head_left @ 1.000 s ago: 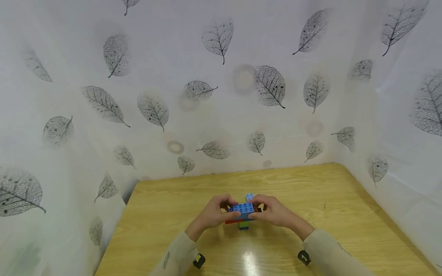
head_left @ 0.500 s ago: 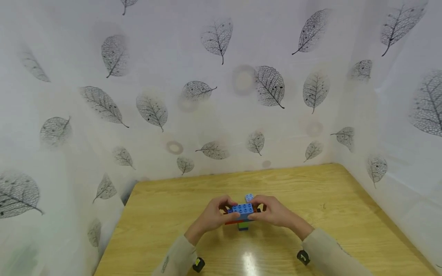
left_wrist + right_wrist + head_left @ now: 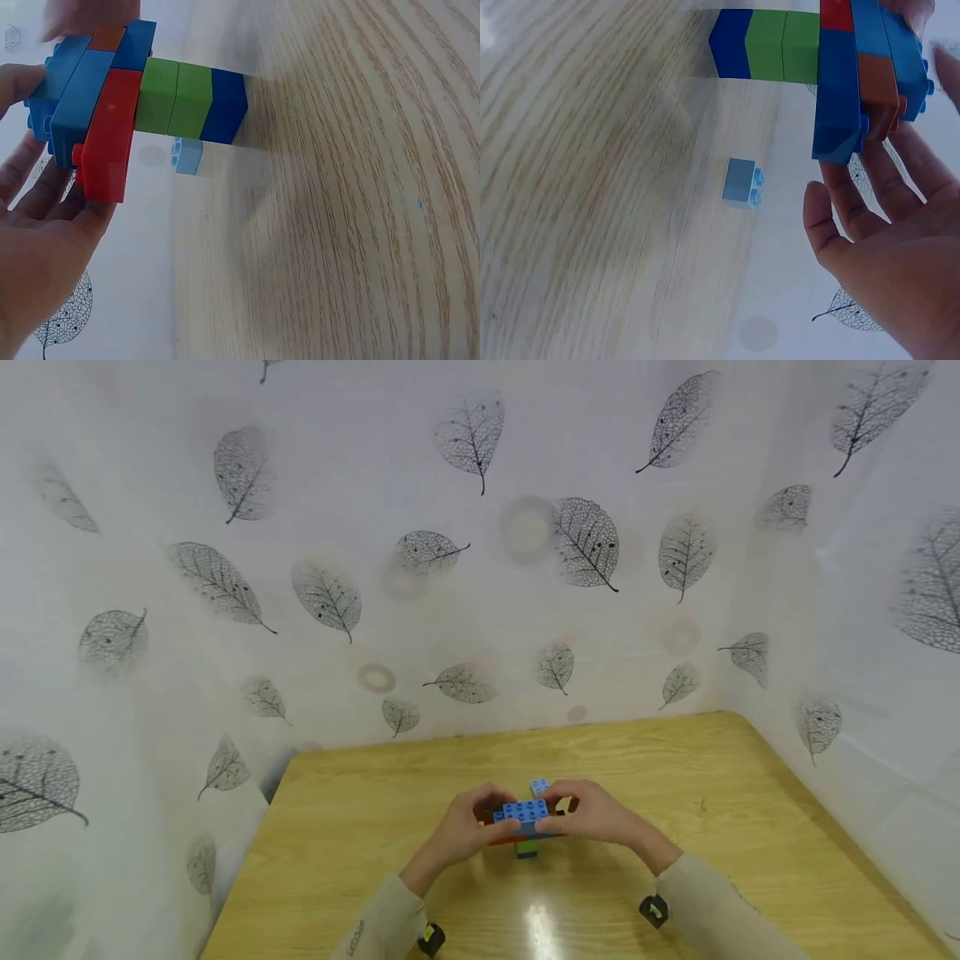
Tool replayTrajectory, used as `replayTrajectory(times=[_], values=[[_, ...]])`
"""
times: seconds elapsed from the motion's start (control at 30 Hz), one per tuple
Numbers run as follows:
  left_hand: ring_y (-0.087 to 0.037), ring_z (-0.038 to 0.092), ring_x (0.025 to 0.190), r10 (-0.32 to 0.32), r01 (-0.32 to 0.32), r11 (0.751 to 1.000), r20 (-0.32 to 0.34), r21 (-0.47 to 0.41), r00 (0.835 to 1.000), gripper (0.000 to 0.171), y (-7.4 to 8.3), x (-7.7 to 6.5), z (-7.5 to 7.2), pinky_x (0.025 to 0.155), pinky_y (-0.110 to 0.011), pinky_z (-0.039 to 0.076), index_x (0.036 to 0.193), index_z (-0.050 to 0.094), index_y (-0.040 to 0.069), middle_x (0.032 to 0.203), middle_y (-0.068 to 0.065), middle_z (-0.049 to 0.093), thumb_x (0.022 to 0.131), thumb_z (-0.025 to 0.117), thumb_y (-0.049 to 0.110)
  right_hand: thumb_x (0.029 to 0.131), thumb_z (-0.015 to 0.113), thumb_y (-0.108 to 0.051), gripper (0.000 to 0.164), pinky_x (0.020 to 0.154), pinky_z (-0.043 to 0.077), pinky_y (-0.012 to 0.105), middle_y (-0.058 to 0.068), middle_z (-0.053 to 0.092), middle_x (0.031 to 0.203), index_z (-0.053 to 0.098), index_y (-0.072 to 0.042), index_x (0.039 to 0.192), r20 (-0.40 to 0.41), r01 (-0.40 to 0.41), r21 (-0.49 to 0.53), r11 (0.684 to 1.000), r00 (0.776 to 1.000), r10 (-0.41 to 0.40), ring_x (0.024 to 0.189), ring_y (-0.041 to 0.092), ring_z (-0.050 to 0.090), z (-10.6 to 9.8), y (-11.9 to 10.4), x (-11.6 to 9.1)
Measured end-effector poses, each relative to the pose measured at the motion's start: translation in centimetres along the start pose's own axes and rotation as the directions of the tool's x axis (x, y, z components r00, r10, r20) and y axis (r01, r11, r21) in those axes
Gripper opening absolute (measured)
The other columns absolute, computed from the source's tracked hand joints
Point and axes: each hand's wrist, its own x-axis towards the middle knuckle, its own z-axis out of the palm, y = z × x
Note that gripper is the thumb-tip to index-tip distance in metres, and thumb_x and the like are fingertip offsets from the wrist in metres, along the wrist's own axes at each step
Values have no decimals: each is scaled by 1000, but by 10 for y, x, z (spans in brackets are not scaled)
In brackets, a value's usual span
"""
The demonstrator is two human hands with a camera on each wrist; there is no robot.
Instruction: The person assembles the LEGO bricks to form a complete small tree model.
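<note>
Between both hands stands a stack of toy building bricks. A blue eight-stud brick [image 3: 527, 811] tops it; below lie a red brick [image 3: 112, 139], other blue ones and an orange-brown brick [image 3: 876, 79]. Two green bricks [image 3: 174, 97] and a dark blue brick [image 3: 229, 107] form the narrow post at the bottom. My left hand [image 3: 461, 828] grips the left side, thumb on the front of the top brick and fingers behind. From the right, my right hand [image 3: 600, 817] pinches the top brick, thumb in front. In the right wrist view its lower fingers spread behind the stack.
A loose light blue brick [image 3: 739, 181] lies on the wooden table [image 3: 360, 827] just behind the stack. White curtains with a leaf print [image 3: 450, 610] enclose the table at the back and both sides.
The head view has shifted slightly. My right thumb has slid a little to the left along the top brick's front; both hands keep their hold.
</note>
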Motion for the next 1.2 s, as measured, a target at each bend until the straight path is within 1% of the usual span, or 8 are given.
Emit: replayTrajectory(times=[0.17,0.27,0.37,0.53,0.73,1.0,1.1,1.2], values=[[-10,67,94,-5,5,1000,12,2,1000,28,-3,1,-2,82,-25,57,122,69,10,115,-11,73,98,76,22,106,64,-33,35,88,53,34,7,73,127,71,-12,133,-78,-24,31,999,997,26,111,19,67,-10,9,8],[-10,67,95,-29,29,1000,12,2,1000,28,-2,1,-3,84,-25,57,122,69,11,116,-9,73,98,77,23,104,67,-31,35,85,52,33,11,73,127,71,-10,132,-134,-39,18,999,990,41,108,21,66,-15,18,14],[-11,67,97,-55,55,998,12,-1,998,29,0,1,-2,86,-25,56,123,70,13,117,-8,73,97,77,25,102,71,-29,33,84,52,34,11,73,126,72,-11,129,-156,-55,-3,998,986,54,106,22,66,-17,28,20],[-10,67,97,-72,72,997,17,-7,997,30,1,1,-2,86,-25,56,124,70,13,118,-8,73,97,76,26,99,74,-29,36,86,55,37,13,73,126,71,-8,127,-154,-86,-26,996,985,81,108,25,67,-14,41,29],[-10,66,96,-66,67,998,18,-18,998,29,1,1,-2,86,-25,55,124,70,13,118,-8,72,97,76,24,97,74,-21,41,88,56,39,19,70,129,67,1,131,-131,-108,7,994,985,108,109,31,66,-8,51,35],[-11,65,96,-69,69,997,22,-20,997,29,1,1,0,86,-25,55,124,69,13,118,-8,72,98,76,25,94,78,-16,41,93,57,46,17,69,127,67,1,129,-109,-136,26,990,984,138,109,30,66,-2,62,39],[-11,65,96,-74,74,997,21,-18,997,30,1,1,0,86,-25,55,124,69,13,118,-8,72,98,76,26,93,80,-18,43,94,57,46,16,69,128,67,-1,130,-106,-167,33,985,980,170,110,28,66,0,63,40],[-11,65,96,-75,75,997,20,-20,997,30,3,1,-1,86,-25,55,124,69,13,118,-8,72,98,76,26,92,80,-18,45,94,57,45,16,69,128,67,-1,131,-102,-166,17,986,981,167,109,26,66,1,64,42]])
